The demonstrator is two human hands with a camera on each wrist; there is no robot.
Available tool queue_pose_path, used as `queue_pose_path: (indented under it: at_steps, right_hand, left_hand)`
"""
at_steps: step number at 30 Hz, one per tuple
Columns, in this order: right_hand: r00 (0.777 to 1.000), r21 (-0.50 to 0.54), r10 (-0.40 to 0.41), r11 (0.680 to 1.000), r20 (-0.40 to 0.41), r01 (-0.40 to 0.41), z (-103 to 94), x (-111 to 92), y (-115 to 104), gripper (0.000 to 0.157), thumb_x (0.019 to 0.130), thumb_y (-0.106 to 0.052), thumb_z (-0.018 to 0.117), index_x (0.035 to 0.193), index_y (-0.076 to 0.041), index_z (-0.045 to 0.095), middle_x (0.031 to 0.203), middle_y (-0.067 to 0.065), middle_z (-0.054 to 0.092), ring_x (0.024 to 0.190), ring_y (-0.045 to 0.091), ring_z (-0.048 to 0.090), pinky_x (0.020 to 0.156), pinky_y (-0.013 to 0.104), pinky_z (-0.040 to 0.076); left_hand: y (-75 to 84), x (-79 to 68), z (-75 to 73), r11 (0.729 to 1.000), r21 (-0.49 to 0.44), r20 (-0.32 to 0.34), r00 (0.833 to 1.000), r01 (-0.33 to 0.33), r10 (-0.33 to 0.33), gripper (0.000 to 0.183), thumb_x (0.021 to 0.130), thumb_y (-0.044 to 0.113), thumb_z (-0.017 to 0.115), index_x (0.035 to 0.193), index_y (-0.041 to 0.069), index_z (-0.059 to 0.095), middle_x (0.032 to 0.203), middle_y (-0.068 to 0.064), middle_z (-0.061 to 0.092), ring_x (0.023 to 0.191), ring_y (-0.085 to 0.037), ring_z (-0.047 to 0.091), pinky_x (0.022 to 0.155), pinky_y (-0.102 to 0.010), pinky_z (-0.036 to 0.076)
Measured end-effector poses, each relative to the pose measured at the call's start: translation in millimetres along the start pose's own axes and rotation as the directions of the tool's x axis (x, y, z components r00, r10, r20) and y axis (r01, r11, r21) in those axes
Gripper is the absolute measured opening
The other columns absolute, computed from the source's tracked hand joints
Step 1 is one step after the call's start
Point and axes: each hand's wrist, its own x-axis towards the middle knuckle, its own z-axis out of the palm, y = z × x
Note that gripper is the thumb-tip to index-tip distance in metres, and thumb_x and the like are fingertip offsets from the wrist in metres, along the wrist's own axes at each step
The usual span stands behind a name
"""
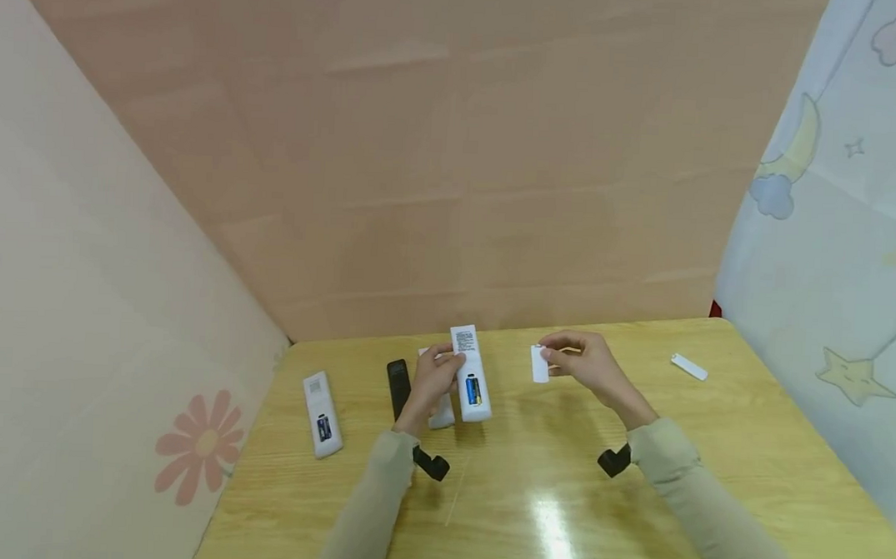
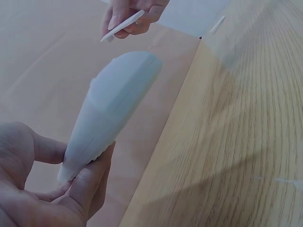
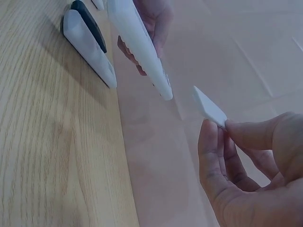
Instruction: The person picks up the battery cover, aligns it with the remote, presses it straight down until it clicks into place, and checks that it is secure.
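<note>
My left hand (image 1: 432,383) grips a white remote control (image 1: 465,347) above the table, its back facing the head camera. Batteries (image 1: 474,391) show in its uncovered compartment. In the left wrist view, thumb and fingers hold the remote (image 2: 113,94) near one end. To the right, my right hand (image 1: 583,365) pinches a small white battery cover (image 1: 539,364) between thumb and fingers, apart from the remote. The right wrist view shows this cover (image 3: 209,108) at the fingertips. Another white remote (image 1: 442,414) lies on the table, partly hidden behind the left hand.
A black remote (image 1: 397,386) lies left of the left hand. Farther left lies a white remote (image 1: 323,416) with batteries in its uncovered compartment. Another white cover (image 1: 689,367) rests at the right of the wooden table (image 1: 498,515). A brown backdrop (image 1: 452,188) rises behind the table.
</note>
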Motion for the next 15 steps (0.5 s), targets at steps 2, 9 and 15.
queue_pose_path:
  at_steps: [2,9,15]
  right_hand:
    - [1.0,-0.002,-0.001,1.0,0.002,0.001,0.6,0.6,-0.7,0.03,0.099,-0.019,0.065,0.123,-0.002,0.066,0.125,0.02,0.061,0.099,0.029,0.068,0.083,0.042,0.06]
    - [1.0,-0.013,-0.026,1.0,0.017,0.027,3.0,4.2,-3.2,0.031,0.099,-0.02,0.065,0.125,-0.001,0.065,0.126,0.021,0.061,0.1,0.03,0.068,0.085,0.045,0.059]
    - [1.0,-0.013,-0.018,1.0,0.021,0.018,5.2,8.4,-6.1,0.031,0.1,-0.019,0.065,0.124,0.0,0.065,0.126,0.022,0.06,0.101,0.032,0.067,0.085,0.045,0.059]
  left_hand:
    - [-0.5,0.7,2.1,1.0,-0.001,-0.005,1.0,0.008,-0.008,0.05,0.098,0.032,0.065,0.139,0.007,0.051,0.119,-0.012,0.068,0.091,-0.023,0.071,0.077,-0.04,0.059]
    - [-0.7,1.5,4.2,1.0,-0.01,-0.023,1.0,-0.004,0.004,0.05,0.099,0.032,0.065,0.14,0.007,0.051,0.119,-0.012,0.068,0.095,-0.027,0.071,0.081,-0.045,0.058]
    - [-1.3,4.8,4.9,1.0,-0.016,-0.016,1.0,-0.013,0.013,0.048,0.098,0.032,0.066,0.138,0.009,0.052,0.118,-0.011,0.068,0.096,-0.028,0.071,0.082,-0.046,0.058]
